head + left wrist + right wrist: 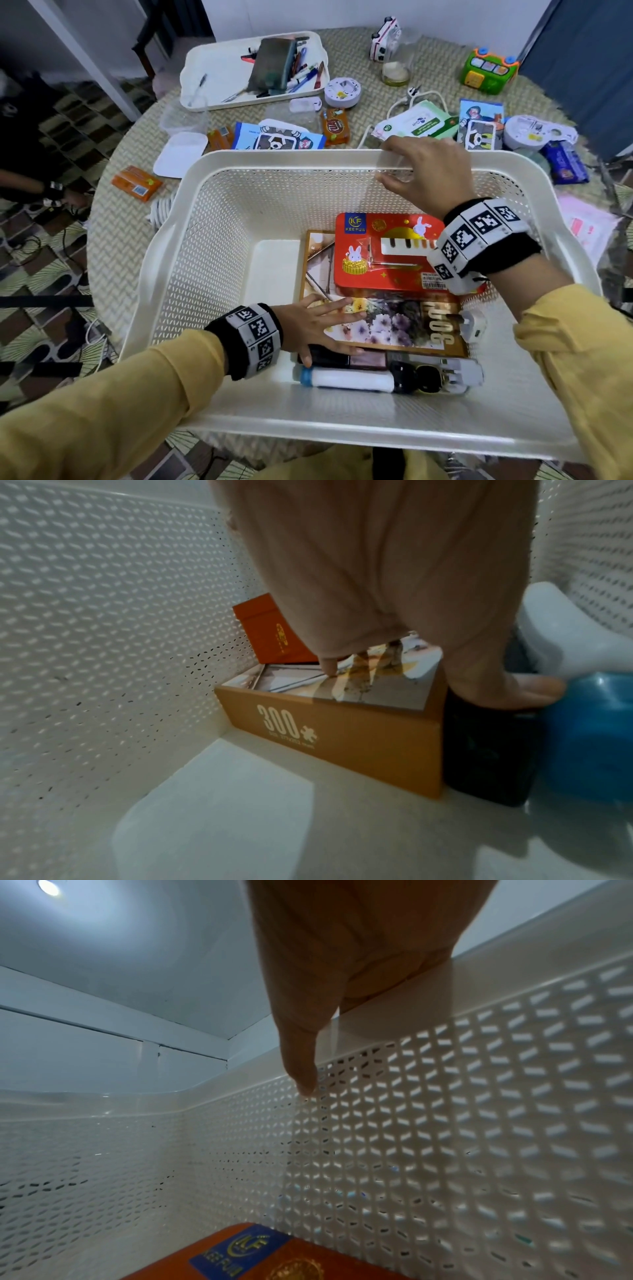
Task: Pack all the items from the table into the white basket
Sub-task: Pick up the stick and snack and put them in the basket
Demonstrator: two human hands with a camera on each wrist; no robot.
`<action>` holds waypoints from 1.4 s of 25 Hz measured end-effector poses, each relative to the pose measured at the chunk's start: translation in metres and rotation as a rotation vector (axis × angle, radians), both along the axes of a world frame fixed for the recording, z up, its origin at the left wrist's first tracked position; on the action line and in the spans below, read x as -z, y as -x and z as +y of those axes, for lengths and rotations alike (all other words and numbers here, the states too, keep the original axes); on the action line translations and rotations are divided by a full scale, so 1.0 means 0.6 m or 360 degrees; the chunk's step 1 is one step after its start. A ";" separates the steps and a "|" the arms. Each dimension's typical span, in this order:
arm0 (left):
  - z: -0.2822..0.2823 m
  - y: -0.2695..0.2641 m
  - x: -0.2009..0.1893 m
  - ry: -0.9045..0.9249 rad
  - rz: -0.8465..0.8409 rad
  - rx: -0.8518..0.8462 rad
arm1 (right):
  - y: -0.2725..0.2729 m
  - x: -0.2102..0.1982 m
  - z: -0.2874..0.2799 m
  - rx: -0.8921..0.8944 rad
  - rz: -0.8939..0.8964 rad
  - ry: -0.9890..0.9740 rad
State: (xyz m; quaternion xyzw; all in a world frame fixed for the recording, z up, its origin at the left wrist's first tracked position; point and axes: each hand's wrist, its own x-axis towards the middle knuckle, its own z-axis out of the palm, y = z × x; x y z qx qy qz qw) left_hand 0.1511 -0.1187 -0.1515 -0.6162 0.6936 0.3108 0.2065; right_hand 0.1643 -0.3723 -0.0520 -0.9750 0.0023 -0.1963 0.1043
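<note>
Left hand (310, 325) flat inside white basket (219, 212); right hand (428, 171) grips its far rim.

It looked like a room in a home. A round worktop (113, 240) under a woven cover carried toys, snack packets and wet wipes (416, 124), and beside it lay patterned floor tiles (30, 329).

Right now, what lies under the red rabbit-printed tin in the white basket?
The red rabbit-printed tin rests on a tan 300-piece puzzle box in the white perforated basket. Whatever is beneath that box is hidden.
</note>
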 end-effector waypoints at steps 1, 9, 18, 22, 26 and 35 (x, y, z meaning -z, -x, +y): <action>0.001 0.000 0.001 -0.0006 -0.0008 0.0015 | -0.001 0.001 0.000 -0.0002 0.0000 0.0001; -0.021 0.003 0.007 0.0006 0.0144 0.0045 | -0.001 0.003 0.003 0.0012 0.0013 0.0028; -0.006 0.002 0.027 0.0107 0.0443 -0.0168 | 0.001 0.004 0.004 0.0006 -0.0019 0.0022; -0.012 0.009 0.032 0.0131 0.0448 -0.0076 | -0.002 0.003 0.004 0.0010 -0.0002 0.0033; -0.016 0.012 0.028 0.0073 0.0464 -0.0107 | 0.000 -0.001 0.008 0.0025 -0.0001 0.0027; -0.050 0.020 -0.070 0.0211 0.0623 -0.0549 | 0.012 -0.016 0.021 0.0104 0.0187 -0.0246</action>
